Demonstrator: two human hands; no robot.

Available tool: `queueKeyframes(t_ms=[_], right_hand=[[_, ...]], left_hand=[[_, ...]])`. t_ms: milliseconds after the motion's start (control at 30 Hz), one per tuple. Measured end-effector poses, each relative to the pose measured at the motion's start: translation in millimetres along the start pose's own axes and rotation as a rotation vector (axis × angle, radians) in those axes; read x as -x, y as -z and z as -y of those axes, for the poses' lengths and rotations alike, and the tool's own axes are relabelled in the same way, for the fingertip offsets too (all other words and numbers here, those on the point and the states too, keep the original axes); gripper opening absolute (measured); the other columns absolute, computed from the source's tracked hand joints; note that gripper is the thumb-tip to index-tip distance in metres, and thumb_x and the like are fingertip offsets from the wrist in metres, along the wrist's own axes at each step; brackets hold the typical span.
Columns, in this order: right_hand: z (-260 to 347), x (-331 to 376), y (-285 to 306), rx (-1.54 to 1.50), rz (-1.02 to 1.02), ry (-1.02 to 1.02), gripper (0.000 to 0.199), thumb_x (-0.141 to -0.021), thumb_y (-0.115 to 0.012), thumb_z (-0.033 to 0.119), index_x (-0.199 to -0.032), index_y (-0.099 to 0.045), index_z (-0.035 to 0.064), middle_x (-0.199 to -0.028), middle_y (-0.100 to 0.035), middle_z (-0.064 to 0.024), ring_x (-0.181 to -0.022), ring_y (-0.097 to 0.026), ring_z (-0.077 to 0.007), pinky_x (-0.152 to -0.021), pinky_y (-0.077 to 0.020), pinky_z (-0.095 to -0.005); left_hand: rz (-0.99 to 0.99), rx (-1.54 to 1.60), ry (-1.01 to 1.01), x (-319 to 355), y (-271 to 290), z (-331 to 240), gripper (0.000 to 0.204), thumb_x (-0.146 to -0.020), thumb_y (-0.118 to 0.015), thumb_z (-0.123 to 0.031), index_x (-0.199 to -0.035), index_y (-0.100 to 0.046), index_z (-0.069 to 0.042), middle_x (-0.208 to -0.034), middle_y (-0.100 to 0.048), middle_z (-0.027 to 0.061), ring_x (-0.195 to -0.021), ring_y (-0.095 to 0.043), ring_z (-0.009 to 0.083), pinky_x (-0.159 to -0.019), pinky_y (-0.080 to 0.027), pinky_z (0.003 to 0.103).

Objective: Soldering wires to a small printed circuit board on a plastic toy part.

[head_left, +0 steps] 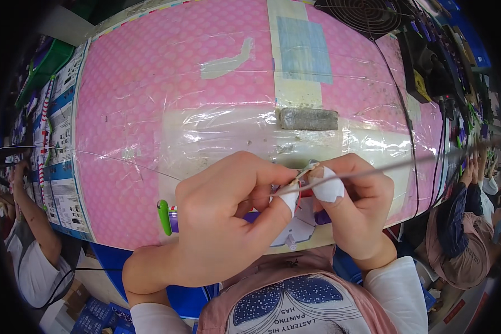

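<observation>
My left hand (234, 214) and my right hand (356, 203) meet over the near edge of the table, fingers pinched together. White tape wraps both thumbs. Between the fingertips is a small, thin, pale piece (303, 173), mostly covered, so its kind cannot be told. A thin red wire (299, 199) shows just below the left fingertips. Under the hands lies a purple and white item (295, 231), partly hidden. A bright green curved piece (163, 217) with a purple part beside it sticks out left of my left hand.
A grey rectangular block (309, 119) lies on the pink, film-covered table (133, 111). At the far right stand a black fan grille (367, 16) and a black box (420, 67) with cables. A striped red-and-white strip (43, 133) lies left. Other people sit on both sides.
</observation>
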State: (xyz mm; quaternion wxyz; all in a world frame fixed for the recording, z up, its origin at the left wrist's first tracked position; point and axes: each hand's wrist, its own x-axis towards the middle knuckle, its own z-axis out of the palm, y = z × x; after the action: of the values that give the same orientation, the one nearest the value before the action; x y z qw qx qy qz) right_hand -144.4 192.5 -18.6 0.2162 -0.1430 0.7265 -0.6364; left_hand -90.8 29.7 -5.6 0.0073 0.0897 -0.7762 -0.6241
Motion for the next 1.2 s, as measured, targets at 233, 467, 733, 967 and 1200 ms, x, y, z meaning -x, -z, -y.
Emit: queueKeyframes(t_ms=[233, 467, 733, 967, 1200], right_hand=[[-0.4, -0.2, -1.6, 0.042, -0.023, 0.014, 0.011, -0.085, -0.059, 0.008, -0.087, -0.059, -0.0032, -0.065, -0.060, -0.0016, -0.054, -0.049, -0.0003, -0.045, -0.0386, -0.0160], [5.2, -3.1, 2.7, -0.193, 0.037, -0.164, 0.014, -0.087, -0.057, 0.011, -0.087, -0.059, -0.0028, -0.067, -0.058, -0.0017, -0.059, -0.050, -0.0024, -0.049, -0.0390, -0.0170], [4.4, -3.2, 5.1, -0.196, 0.073, -0.162, 0.015, -0.088, -0.056, 0.012, -0.089, -0.058, -0.0021, -0.071, -0.058, -0.0026, -0.062, -0.051, -0.0032, -0.051, -0.0392, -0.0173], [-1.3, 1.5, 7.2, -0.148, 0.063, -0.104, 0.014, -0.088, -0.055, 0.012, -0.088, -0.057, -0.0015, -0.069, -0.059, -0.0021, -0.059, -0.051, -0.0038, -0.051, -0.0400, -0.0177], [0.7, -1.4, 16.5, -0.008, 0.123, -0.040, 0.013, -0.088, -0.055, 0.011, -0.090, -0.058, -0.0015, -0.066, -0.059, -0.0031, -0.059, -0.052, -0.0046, -0.050, -0.0410, -0.0197]], left_hand=[[-0.034, -0.080, -0.200, 1.0, -3.5, 10.3, 0.015, -0.074, -0.062, 0.006, -0.089, -0.060, 0.003, -0.066, -0.047, -0.0012, -0.053, -0.039, 0.0010, -0.045, -0.029, 0.016], [-0.066, -0.276, -0.354, -1.4, -5.1, 7.1, 0.020, -0.070, -0.067, 0.006, -0.088, -0.062, 0.002, -0.064, -0.049, 0.0020, -0.050, -0.041, 0.0048, -0.043, -0.031, 0.019], [0.013, -0.134, -0.319, -6.6, -0.6, 6.8, 0.021, -0.066, -0.067, 0.007, -0.085, -0.063, 0.001, -0.060, -0.052, 0.0044, -0.048, -0.046, 0.0083, -0.041, -0.035, 0.022], [-0.062, -0.273, -0.542, -5.1, -6.6, 9.7, 0.023, -0.060, -0.068, 0.006, -0.082, -0.063, 0.001, -0.059, -0.055, 0.0077, -0.045, -0.053, 0.0146, -0.039, -0.039, 0.025], [-0.054, -0.459, -0.672, -2.1, -11.5, 7.6, 0.023, -0.060, -0.069, 0.003, -0.082, -0.062, 0.003, -0.058, -0.053, 0.0065, -0.045, -0.051, 0.0148, -0.039, -0.038, 0.025]])
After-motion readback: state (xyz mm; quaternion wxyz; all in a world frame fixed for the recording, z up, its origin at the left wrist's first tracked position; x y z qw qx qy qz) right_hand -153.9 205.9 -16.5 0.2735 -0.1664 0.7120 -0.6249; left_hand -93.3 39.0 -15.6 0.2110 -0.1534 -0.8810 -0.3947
